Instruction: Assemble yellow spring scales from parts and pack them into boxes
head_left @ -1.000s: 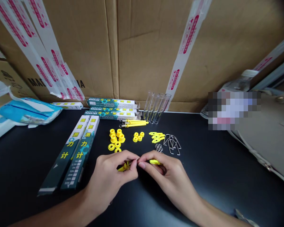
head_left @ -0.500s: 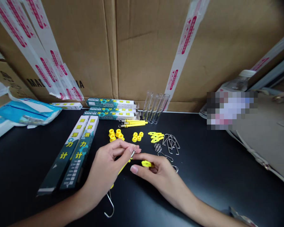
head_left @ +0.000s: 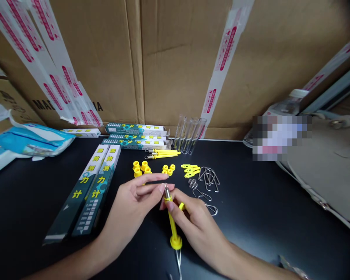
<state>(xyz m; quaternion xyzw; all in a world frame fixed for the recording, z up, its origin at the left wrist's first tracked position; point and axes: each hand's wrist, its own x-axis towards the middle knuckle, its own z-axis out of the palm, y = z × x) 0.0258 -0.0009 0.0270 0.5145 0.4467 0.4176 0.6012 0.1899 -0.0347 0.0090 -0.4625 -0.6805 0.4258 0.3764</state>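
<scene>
My left hand (head_left: 134, 204) and my right hand (head_left: 192, 223) meet over the black table (head_left: 265, 217). Both pinch the top of a yellow rod (head_left: 172, 223) that has a metal spring end up by my fingertips, a round yellow collar low down and a wire hook below it. A small yellow piece (head_left: 182, 206) also sits in my right fingers. Just beyond my hands lie yellow caps (head_left: 140, 168), small yellow rings (head_left: 168, 169), flat yellow tabs (head_left: 189, 171), a small spring (head_left: 193, 182) and wire hooks (head_left: 209, 178).
Two long dark boxes (head_left: 90, 190) lie left of my hands. More boxes (head_left: 135, 136), yellow rods (head_left: 163, 154) and clear tubes (head_left: 189, 134) stand at the back against cardboard cartons (head_left: 175, 58). A blue packet (head_left: 32, 138) is far left, a beige bag (head_left: 323, 175) right.
The yellow rod has swung from slanting under my left hand to hanging nearly upright between both hands. My right fingers have moved onto its top end. My hands have shifted slightly nearer.
</scene>
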